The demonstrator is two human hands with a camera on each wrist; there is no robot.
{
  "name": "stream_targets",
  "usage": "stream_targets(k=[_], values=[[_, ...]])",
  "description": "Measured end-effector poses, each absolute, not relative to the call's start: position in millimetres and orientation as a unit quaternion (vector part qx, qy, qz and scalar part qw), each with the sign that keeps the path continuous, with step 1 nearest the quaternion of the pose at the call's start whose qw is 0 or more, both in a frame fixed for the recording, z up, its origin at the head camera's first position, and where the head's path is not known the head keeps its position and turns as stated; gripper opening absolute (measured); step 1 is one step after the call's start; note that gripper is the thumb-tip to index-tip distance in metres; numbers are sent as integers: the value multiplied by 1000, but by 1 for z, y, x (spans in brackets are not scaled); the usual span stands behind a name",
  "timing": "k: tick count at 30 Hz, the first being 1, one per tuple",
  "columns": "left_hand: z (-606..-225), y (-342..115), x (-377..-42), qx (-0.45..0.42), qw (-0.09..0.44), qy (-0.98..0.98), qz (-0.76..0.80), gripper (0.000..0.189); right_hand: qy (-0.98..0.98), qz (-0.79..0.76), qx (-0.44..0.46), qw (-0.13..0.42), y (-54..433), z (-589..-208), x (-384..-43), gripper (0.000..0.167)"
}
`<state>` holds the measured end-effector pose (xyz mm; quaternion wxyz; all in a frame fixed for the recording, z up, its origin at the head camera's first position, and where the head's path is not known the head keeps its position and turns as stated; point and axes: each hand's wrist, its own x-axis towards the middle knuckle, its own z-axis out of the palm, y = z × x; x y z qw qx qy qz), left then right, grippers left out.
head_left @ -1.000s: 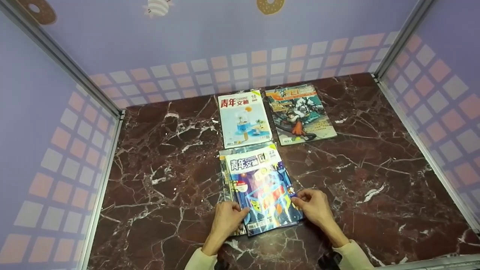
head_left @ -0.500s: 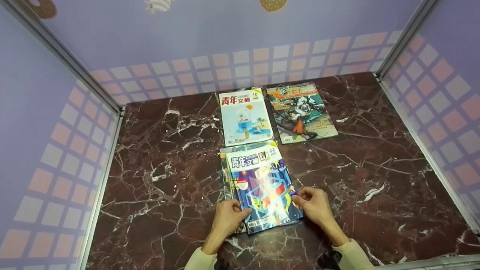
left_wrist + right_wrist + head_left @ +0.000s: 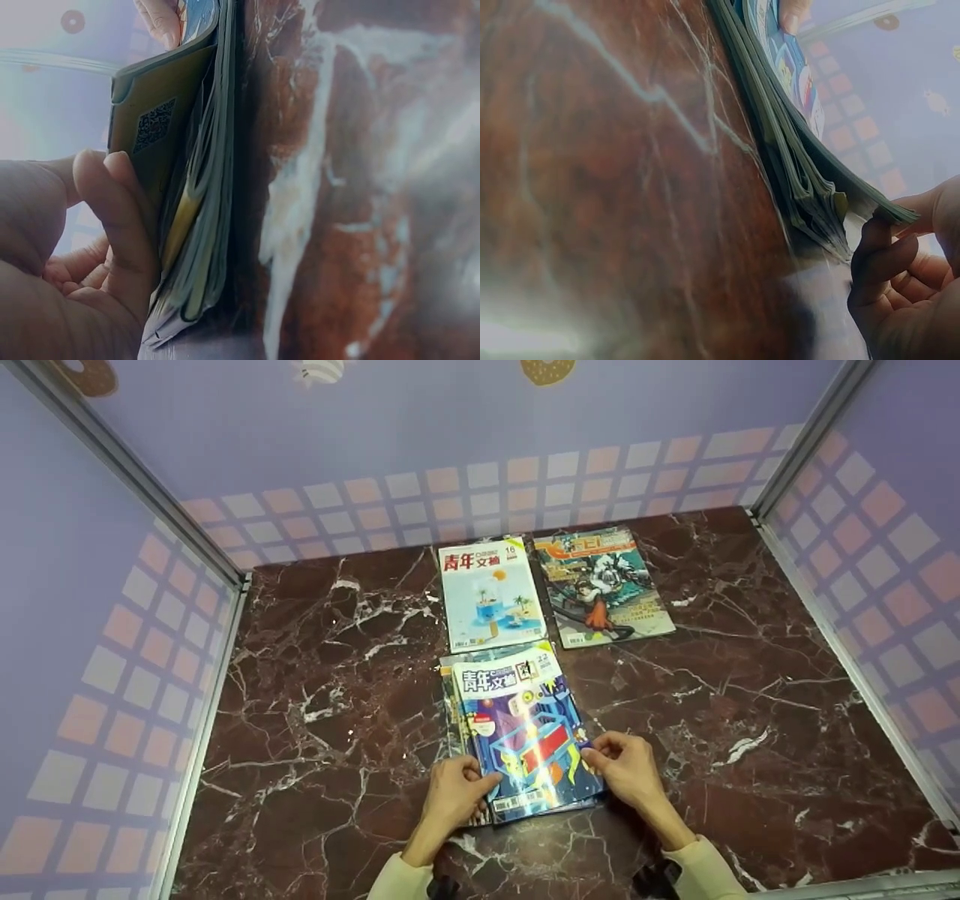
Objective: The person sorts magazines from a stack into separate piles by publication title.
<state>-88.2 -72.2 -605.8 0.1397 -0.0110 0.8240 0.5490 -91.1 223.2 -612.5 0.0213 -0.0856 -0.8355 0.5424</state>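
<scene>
Head view, from the left: the left hand has its fingers curled and its thumb over the left edge of the top magazine, pinching it near the lower corner. Lower magazines peek out along that side. Behind them, the back magazine reads 青年文摘 in red, with a 16. The top magazine lies over the pile, its long axis running away from the person, title end far and leaning slightly left; it reads 青年文摘 and 22, with a barcode at the near end. The orange-titled magazine stands farther right, its small print too blurred to read. The right hand pinches the top magazine's right edge between thumb and curled fingers. Left wrist view shows a QR code on the lifted underside.
</scene>
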Motion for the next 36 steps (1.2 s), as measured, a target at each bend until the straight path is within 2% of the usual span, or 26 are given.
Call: stream_targets(k=[9,14,24,36], values=[[-616,-77,-84,24,96,819,565,34,-829,553,-79,27,219,-612,-89,19],[-601,-75,-84,-2,116,818,563,33,-827,556,-78,25,218,-612,-91,18],[-599,-74,-87,-20,122,819,561,32,-830,553,-74,28,218,-611,-95,18],[-603,-75,-87,-13,104,820,562,32,-826,558,-73,28,218,-612,-98,19]])
